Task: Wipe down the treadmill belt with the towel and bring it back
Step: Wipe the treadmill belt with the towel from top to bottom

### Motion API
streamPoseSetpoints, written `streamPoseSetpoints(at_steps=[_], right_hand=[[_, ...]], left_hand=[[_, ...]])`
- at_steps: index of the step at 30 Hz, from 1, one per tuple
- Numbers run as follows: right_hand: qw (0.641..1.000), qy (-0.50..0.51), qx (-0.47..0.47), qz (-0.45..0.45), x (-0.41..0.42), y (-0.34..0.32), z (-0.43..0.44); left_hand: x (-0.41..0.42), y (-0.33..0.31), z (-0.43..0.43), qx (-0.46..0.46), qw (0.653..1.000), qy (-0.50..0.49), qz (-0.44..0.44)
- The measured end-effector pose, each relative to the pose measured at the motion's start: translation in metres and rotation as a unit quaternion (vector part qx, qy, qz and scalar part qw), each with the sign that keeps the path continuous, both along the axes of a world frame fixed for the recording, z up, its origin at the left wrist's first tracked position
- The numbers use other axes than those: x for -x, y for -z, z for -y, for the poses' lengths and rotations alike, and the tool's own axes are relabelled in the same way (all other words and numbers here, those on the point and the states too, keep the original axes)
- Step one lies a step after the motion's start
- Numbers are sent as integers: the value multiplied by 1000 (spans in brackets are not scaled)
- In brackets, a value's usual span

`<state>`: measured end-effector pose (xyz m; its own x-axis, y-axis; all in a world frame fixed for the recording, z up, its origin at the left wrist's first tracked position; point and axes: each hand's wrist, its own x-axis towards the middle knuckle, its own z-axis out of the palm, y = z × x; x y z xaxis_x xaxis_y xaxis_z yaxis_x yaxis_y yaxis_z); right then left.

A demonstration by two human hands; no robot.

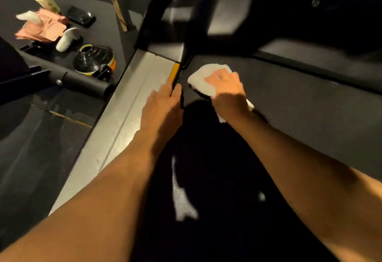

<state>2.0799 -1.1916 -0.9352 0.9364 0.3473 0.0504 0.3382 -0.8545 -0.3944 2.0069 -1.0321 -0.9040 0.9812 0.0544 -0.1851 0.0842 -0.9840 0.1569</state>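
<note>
— Forearms up close, 2 of them reaching out over dark clothing, and at the end of the right one the right hand (pixel 225 84) sits on top of the towel (pixel 203 74). Where exactly is that towel?

— On the belt (pixel 299 100), at its far left corner, just beside the orange strip (pixel 174 71) on the side rail (pixel 132 100). It's bunched into a white wad, with a tail poking out near the wrist.

— How will it handle, do you reckon?

— Light and soft, I'd say, floppy, with no shape of its own. It should drag a bit on that textured belt rather than slide, so it wants a firm press. The best hold is the one on show: palm over the middle of the wad, fingers wrapped down over the far edge so it can't unroll.

— And the pose?

— Right arm stretched nearly straight, wrist low, knuckles up, fingers curled over the cloth and pinning it down. The left hand (pixel 163 104) lies flat on the rail, holding nothing, fingers straight, tips reaching the dark gap between rail and belt. A brace for the lean, by my guess.

— Is the loose tail a worry?

— It could trail behind a stroke. I'd tuck it under.
</note>
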Motion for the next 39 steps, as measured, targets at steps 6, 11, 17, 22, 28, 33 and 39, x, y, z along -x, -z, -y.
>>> streamPoseSetpoints(at_steps=[6,11,17,22,28,33,39], right_hand=[[999,-38,-5,11,-17,-11,14],[995,-12,93,-39,-19,0,-9],[1000,4,31,-2,-30,-6,14],[998,54,25,-8,-28,4,36],[994,-89,-66,22,10,0,32],[994,101,-3,-50,-28,7,48],[992,-63,-101,-45,6,-20,67]], left_hand=[[-4,11,-27,-32,994,-24,-103],[-8,15,-30,-34,996,-11,-77],[3,22,-39,28,1000,-1,4],[11,36,-38,10,996,-13,89],[13,38,-39,-1,997,-1,75],[11,38,-36,-10,996,-19,85],[12,37,-35,-11,996,-13,83]])
